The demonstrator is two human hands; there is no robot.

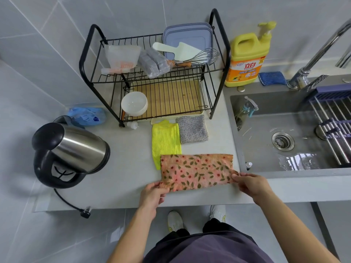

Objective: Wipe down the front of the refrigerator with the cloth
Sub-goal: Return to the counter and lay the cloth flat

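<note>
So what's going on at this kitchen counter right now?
A person stands at the counter holding a floral cloth by its near corners, the left hand on one and the right hand on the other. It lies flat, overlapping a yellow cloth. No refrigerator is in view.

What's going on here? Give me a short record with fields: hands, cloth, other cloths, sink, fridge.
hands: left hand and right hand each pinch a near corner of the cloth
cloth: floral cloth, flat on the counter
other cloths: yellow cloth, grey cloth, behind it
sink: sink wet, to the right
fridge: not in view
</note>
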